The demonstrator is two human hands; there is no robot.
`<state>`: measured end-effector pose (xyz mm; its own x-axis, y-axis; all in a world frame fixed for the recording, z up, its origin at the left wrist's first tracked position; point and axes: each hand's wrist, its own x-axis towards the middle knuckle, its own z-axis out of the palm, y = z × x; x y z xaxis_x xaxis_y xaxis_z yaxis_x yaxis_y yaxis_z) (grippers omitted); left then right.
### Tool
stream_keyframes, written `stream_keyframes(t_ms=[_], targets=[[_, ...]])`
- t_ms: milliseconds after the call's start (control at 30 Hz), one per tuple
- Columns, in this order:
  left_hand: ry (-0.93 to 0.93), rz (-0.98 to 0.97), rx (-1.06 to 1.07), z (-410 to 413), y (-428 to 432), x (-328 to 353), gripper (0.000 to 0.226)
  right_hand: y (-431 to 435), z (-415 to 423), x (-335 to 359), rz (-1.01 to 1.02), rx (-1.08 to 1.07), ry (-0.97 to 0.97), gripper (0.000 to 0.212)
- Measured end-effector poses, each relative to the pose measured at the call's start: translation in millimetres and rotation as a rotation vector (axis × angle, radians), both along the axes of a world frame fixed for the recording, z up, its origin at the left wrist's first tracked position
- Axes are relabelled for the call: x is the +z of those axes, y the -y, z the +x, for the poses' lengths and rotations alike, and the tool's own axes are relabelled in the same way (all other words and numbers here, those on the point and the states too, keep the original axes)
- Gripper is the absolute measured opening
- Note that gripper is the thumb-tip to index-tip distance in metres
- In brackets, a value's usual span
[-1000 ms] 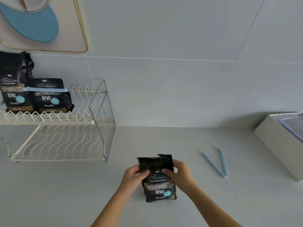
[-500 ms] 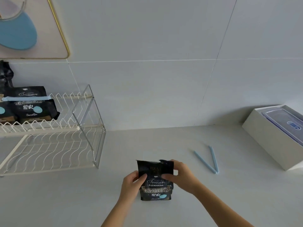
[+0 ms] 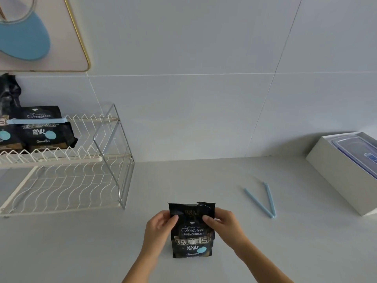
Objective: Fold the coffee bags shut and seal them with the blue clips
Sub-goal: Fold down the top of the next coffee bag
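A black coffee bag point(image 3: 191, 234) stands upright on the grey counter, its torn top edge unfolded and straight up. My left hand point(image 3: 160, 226) pinches its upper left side and my right hand point(image 3: 222, 223) pinches its upper right side. An open blue clip point(image 3: 263, 200) lies in a V on the counter to the right of the bag, apart from both hands. On the rack's upper shelf stands a folded coffee bag point(image 3: 43, 128) with a blue clip point(image 3: 36, 120) across it, beside another bag point(image 3: 6, 111) cut off at the left edge.
A white wire dish rack point(image 3: 81, 176) with two shelves stands at the left against the wall. A white box point(image 3: 334, 172) holding a clear lidded container point(image 3: 359, 151) sits at the far right. A gold-framed picture point(image 3: 40, 33) hangs upper left.
The bag's top, folded down between my hands a second ago, now stands straight up with its front label showing. The view has shifted, and both hands keep their hold.
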<state>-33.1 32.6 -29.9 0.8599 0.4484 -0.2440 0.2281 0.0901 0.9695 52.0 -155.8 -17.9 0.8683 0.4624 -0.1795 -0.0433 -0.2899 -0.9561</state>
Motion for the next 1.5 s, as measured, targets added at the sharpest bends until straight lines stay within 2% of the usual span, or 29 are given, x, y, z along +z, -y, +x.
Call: stream_keyframes(t_ms=[67, 167, 333, 433, 500, 600, 700, 833, 933, 1067, 1167, 1233, 1433, 1500], targets=[[0.003, -0.033, 0.002, 2.3, -2.7, 4.2, 0.007, 2.1, 1.4, 3.9, 0.048, -0.006, -0.022, 0.028], [-0.014, -0.041, -0.003, 5.5, -3.4, 8.2, 0.011, 3.4, 3.4, 4.9, 0.062, -0.036, -0.02, 0.026], [-0.049, -0.054, -0.02, 5.8, -0.9, 6.8, 0.02, 4.9, 0.2, -3.1, 0.132, -0.06, -0.072, 0.033], [-0.056, -0.101, -0.016, 4.2, 1.5, 6.9, 0.013, 4.9, -1.1, -2.0, 0.171, -0.106, -0.05, 0.006], [-0.052, -0.06, 0.038, 2.4, 1.6, 6.3, 0.006, 6.2, 0.0, -0.6, 0.152, -0.164, 0.022, 0.016], [0.03, 0.06, 0.083, -0.4, 2.8, 7.9, 0.013, 10.2, -1.6, 0.8, 0.104, -0.145, 0.159, 0.028], [0.082, 0.171, -0.012, 0.2, 4.4, 14.3, 0.017, 14.2, -5.8, 1.9, 0.042, -0.047, 0.191, 0.031], [-0.016, 0.233, -0.173, -0.1, 8.9, 11.6, 0.029, 15.3, -5.6, -0.7, -0.097, 0.075, 0.188, 0.035], [-0.078, 0.288, -0.149, -0.3, 9.9, 7.9, 0.023, 11.4, -3.0, 0.2, -0.114, 0.017, 0.205, 0.03], [-0.113, 0.124, -0.18, -1.3, 7.7, 3.3, 0.02, 7.4, -0.9, 0.2, -0.121, 0.069, 0.141, 0.022], [-0.168, -0.008, -0.217, -3.6, 9.2, -1.9, 0.045, 2.9, -4.3, -3.2, -0.141, 0.096, 0.097, 0.024], [-0.181, -0.051, -0.207, -3.4, 10.5, -5.1, 0.052, 0.6, -5.5, -5.7, -0.133, 0.067, 0.092, 0.023], [-0.057, -0.058, -0.059, 2.5, 16.6, -5.9, 0.007, -6.6, -3.1, -1.1, -0.078, -0.019, 0.065, 0.012], [-0.011, -0.041, -0.024, 7.0, 16.2, -1.6, 0.002, -10.8, 0.3, 2.7, -0.041, -0.067, 0.111, 0.016]])
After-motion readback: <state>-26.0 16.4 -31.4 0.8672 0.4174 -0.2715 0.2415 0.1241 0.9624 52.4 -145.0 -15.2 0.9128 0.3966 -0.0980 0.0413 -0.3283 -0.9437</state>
